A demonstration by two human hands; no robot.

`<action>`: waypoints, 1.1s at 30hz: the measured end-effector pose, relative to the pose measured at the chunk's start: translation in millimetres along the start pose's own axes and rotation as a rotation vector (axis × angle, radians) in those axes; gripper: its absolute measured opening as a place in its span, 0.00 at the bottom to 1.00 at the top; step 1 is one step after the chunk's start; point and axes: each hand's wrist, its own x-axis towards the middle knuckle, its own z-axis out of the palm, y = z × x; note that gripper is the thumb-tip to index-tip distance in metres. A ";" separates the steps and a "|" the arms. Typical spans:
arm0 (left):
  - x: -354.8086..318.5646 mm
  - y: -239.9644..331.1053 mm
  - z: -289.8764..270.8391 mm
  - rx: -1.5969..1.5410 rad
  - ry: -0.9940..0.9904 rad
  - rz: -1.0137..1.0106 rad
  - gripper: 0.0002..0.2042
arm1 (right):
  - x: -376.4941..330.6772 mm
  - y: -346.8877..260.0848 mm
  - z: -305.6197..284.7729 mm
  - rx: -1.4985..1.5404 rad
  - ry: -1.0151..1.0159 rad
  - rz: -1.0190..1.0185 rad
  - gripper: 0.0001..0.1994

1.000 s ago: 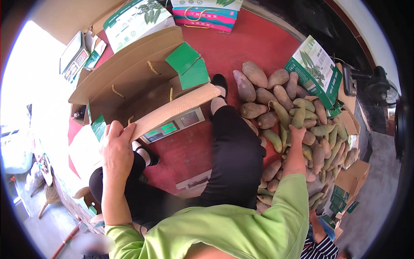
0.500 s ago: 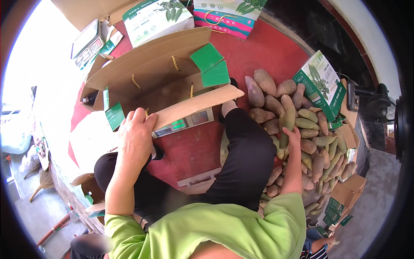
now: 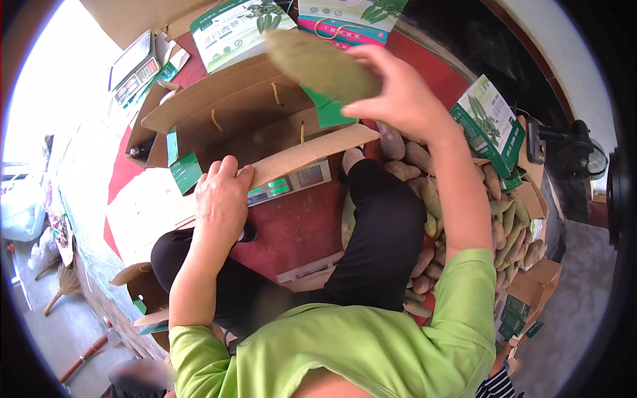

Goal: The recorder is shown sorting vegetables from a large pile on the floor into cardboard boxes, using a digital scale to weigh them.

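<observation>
Raised over an open cardboard box (image 3: 199, 96), my right hand (image 3: 405, 99) grips one end of a long olive-green tuber (image 3: 318, 66), slightly blurred. Its thumb lies below and its fingers above. My left hand (image 3: 222, 189) is closed on the left end of the box's near flap (image 3: 312, 156). The box has green inner tabs and yellow rope handles; the visible part of its inside shows bare brown cardboard. It rests on a digital scale (image 3: 295, 182) with a lit green display. To the right lies a heap of brown and green tubers (image 3: 424, 192), partly behind my right arm.
Printed cartons (image 3: 232, 40) stand at the back, with another green-and-white carton (image 3: 491, 126) beyond the heap. A second scale (image 3: 136, 73) sits far left. A black fan (image 3: 587, 149) stands at right. My bent legs (image 3: 385, 219) flank the red mat (image 3: 292, 239).
My right hand has lifted the tuber from the heap and carried it up and left over the box. The left hand stays on the flap, which has shifted slightly right.
</observation>
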 end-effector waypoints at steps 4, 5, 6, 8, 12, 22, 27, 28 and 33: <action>0.2 -1.0 1.2 0.018 0.006 0.014 0.13 | 42.8 -27.5 49.8 -0.221 -0.251 0.010 0.31; 0.8 -0.7 -0.3 0.010 0.002 0.014 0.12 | 50.8 -24.5 65.8 -0.295 -0.297 -0.010 0.31; 1.2 -0.5 1.9 0.010 0.001 0.011 0.12 | 56.9 -18.1 83.6 -0.371 -0.345 -0.029 0.31; 1.3 -1.1 5.8 0.006 0.033 -0.001 0.13 | 62.9 -15.0 107.7 -0.553 -0.463 -0.008 0.31; 2.6 0.4 4.3 -0.012 0.015 0.012 0.12 | 62.3 -7.6 134.4 -0.567 -0.609 0.028 0.28; 0.8 -3.0 3.4 0.024 -0.003 -0.053 0.13 | 9.1 30.2 25.7 0.205 0.008 0.029 0.17; 5.3 4.3 -0.4 0.021 -0.027 -0.056 0.15 | -92.6 139.1 -23.4 0.037 0.303 0.284 0.16; 6.4 5.6 0.2 0.025 -0.031 -0.067 0.15 | -121.4 169.5 -20.6 0.022 0.332 0.361 0.16; 5.6 5.4 3.0 0.034 -0.020 -0.106 0.14 | -272.9 284.2 13.5 -0.013 0.357 0.780 0.16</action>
